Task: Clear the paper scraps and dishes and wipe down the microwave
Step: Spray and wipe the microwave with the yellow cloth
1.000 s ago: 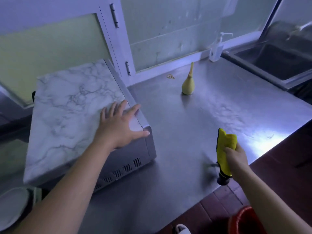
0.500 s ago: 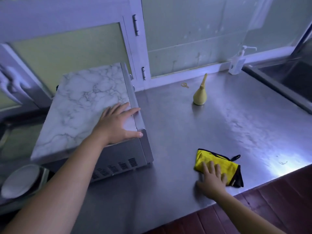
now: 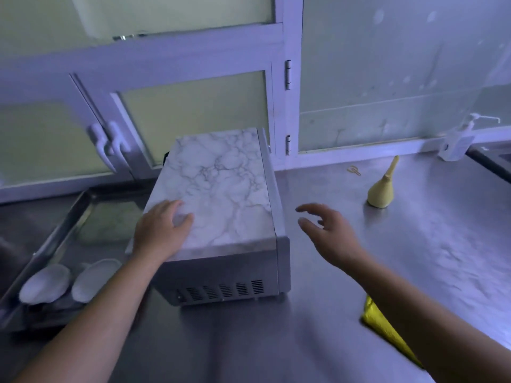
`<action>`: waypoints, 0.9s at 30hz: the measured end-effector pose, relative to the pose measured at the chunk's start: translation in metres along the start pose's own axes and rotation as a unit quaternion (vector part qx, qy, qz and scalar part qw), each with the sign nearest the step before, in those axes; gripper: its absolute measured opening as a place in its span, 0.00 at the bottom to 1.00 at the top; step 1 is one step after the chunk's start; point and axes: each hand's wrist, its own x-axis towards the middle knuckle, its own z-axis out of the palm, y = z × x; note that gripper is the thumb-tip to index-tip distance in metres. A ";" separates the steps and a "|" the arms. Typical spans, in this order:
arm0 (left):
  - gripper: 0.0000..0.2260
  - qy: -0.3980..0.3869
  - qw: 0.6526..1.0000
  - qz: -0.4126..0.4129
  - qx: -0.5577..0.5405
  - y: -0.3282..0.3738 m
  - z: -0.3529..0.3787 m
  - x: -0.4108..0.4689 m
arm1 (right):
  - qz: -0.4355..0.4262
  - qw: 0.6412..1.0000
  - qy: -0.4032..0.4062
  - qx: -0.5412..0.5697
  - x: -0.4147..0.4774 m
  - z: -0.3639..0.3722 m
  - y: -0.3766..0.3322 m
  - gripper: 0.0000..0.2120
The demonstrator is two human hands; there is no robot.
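Note:
The microwave point(image 3: 229, 194) has a marble-patterned top and a grey vented side, and stands on the steel counter point(image 3: 318, 327). My left hand point(image 3: 161, 229) rests flat on the near left corner of its top. My right hand point(image 3: 327, 233) hovers with fingers spread just right of the microwave, holding nothing. The yellow cloth point(image 3: 384, 328) lies on the counter under my right forearm, partly hidden. Two white dishes point(image 3: 70, 283) stand on edge in a metal tray point(image 3: 63, 217) to the left.
A yellow cone-shaped object point(image 3: 383, 189) stands on the counter at the right. A small rubber band point(image 3: 354, 170) lies near the back wall. A soap pump bottle point(image 3: 457, 139) stands at the far right by the sink edge point(image 3: 489, 164). Cabinet doors with handles point(image 3: 109, 145) are behind.
My right hand has let go of the yellow cloth and moved up beside the microwave. My left hand has slid to the top's left corner. The view has turned left.

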 end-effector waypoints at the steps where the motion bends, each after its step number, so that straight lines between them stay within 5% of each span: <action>1: 0.26 -0.001 0.999 -0.026 0.040 -0.003 -0.003 0.003 | -0.036 0.999 -0.003 -0.011 0.014 0.013 -0.015 0.13; 9: 0.28 -0.058 0.985 -0.086 0.135 -0.001 0.006 0.006 | -0.109 0.942 -0.100 -0.301 0.142 0.104 -0.044 0.35; 27: 0.32 -0.004 0.988 -0.084 0.128 0.003 0.007 -0.001 | -0.052 0.931 -0.003 -0.362 0.397 0.138 -0.038 0.33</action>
